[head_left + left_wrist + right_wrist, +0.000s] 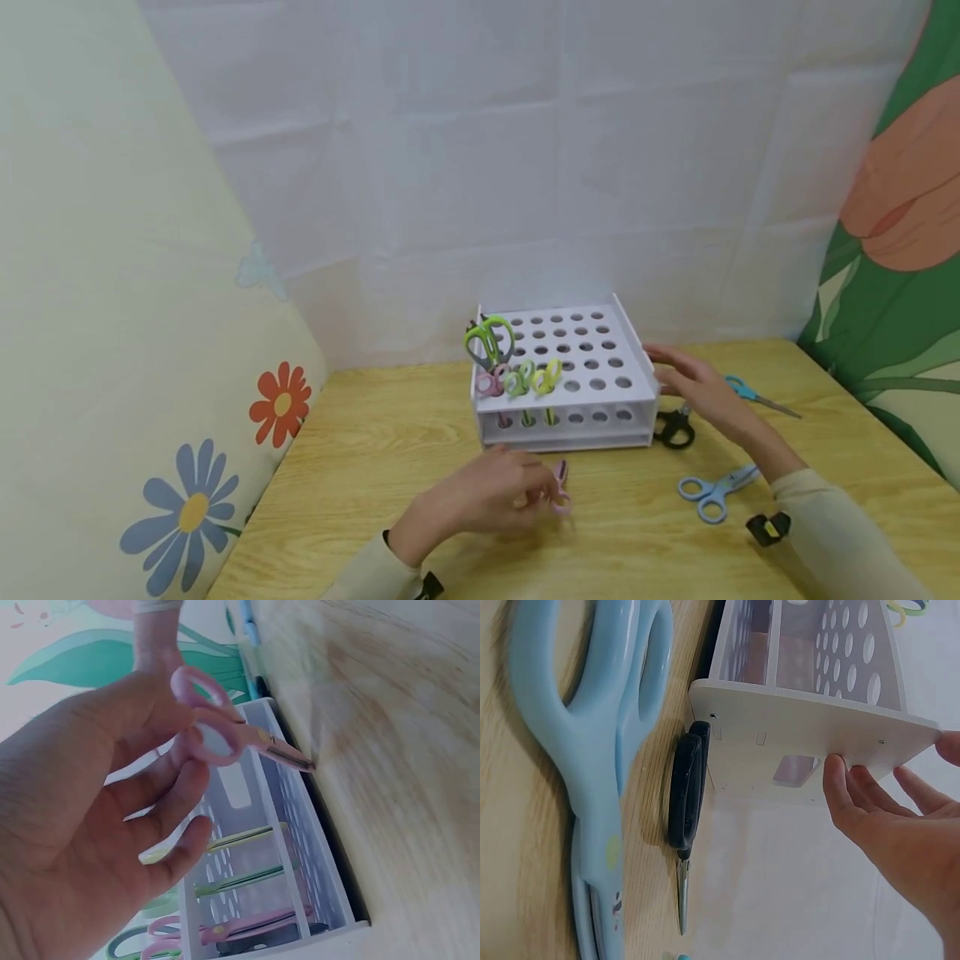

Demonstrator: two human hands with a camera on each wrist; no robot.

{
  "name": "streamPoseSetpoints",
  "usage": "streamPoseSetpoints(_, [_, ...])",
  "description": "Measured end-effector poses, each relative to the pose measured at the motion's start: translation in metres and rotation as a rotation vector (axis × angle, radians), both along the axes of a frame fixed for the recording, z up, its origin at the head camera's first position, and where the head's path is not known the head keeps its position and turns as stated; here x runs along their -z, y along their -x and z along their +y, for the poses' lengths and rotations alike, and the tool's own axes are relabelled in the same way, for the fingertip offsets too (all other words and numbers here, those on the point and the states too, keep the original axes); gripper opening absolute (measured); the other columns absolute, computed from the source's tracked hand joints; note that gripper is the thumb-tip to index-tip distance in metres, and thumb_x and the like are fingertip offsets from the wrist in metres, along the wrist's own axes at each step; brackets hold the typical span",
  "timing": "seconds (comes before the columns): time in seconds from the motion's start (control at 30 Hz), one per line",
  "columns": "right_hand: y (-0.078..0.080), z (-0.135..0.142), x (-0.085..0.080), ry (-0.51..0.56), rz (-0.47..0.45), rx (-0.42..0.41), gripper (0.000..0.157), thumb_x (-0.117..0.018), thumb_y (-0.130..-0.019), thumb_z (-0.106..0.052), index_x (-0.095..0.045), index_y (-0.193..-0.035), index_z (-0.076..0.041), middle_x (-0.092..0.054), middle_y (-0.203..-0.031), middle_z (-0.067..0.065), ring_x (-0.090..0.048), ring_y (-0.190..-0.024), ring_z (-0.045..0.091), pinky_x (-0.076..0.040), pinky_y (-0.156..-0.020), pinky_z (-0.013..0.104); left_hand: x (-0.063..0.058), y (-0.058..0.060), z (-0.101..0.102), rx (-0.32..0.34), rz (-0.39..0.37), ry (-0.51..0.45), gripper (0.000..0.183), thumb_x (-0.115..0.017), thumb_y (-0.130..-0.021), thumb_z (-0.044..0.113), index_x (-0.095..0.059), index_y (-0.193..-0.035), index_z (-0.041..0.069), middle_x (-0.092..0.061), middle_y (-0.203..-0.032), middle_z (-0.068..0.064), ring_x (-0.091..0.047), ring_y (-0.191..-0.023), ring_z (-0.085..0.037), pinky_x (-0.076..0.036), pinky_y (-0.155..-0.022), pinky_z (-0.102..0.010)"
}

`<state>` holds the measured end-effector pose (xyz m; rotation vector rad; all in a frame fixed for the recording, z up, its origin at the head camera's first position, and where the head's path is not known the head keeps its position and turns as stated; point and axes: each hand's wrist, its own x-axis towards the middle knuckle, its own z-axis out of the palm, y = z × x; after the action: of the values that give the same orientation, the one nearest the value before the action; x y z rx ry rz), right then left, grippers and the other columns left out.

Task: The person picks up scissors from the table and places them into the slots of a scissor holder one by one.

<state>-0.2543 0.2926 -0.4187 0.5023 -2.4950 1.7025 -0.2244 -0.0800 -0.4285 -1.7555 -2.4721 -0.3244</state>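
Observation:
My left hand (491, 492) pinches a pair of pink scissors (217, 735) by a handle loop. Their blades point away from the palm, low over the table in front of the white rack (555, 400). My right hand (900, 817) rests its fingertips against the rack's right side panel, near the upper edge. Four scissors stand in the rack's left holes: a green-and-grey pair (489, 342), a pink-handled pair (491, 383), a light green pair (517, 381) and a yellow pair (547, 377). Their blades hang through the lower tier.
Black scissors (686, 791) lie close beside the rack's right side. Light blue scissors (712, 493) lie nearer the front, below my right forearm. Farther right are teal-handled scissors (742, 387). A white cloth (465, 167) hangs behind the wooden table (360, 442).

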Motion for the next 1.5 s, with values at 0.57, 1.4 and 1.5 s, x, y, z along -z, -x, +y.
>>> streamPoseSetpoints(0.57, [0.001, 0.000, 0.001, -0.016, 0.002, 0.002, 0.057, -0.048, -0.110, -0.033, -0.035, -0.158, -0.005, -0.037, -0.157, 0.022, -0.048, -0.131, 0.043, -0.051, -0.097, 0.044, -0.005, 0.010, 0.003, -0.146, 0.016, -0.425, 0.018, -0.066, -0.099, 0.004, -0.071, -0.116, 0.010, -0.054, -0.104, 0.003, -0.051, -0.082, -0.006, -0.046, -0.069, -0.013])
streamPoseSetpoints(1.4, [-0.002, -0.001, -0.001, -0.009, -0.028, 0.005, 0.058, -0.047, -0.110, -0.034, -0.033, -0.159, -0.007, -0.035, -0.158, 0.021, -0.047, -0.132, 0.043, -0.047, -0.100, 0.055, -0.039, 0.023, 0.023, -0.202, -0.165, -0.761, 0.021, -0.056, -0.102, -0.003, -0.069, -0.119, -0.005, -0.056, -0.103, -0.010, -0.063, -0.085, -0.016, -0.056, -0.070, -0.018])
streamPoseSetpoints(1.5, [-0.003, -0.002, -0.001, -0.007, -0.039, 0.010, 0.058, -0.047, -0.110, -0.034, -0.033, -0.159, -0.007, -0.035, -0.159, 0.021, -0.046, -0.133, 0.043, -0.045, -0.101, 0.059, -0.047, 0.026, 0.030, -0.265, -0.236, -0.872, 0.021, -0.055, -0.103, -0.003, -0.069, -0.118, -0.007, -0.056, -0.103, -0.011, -0.067, -0.084, -0.018, -0.058, -0.070, -0.022])
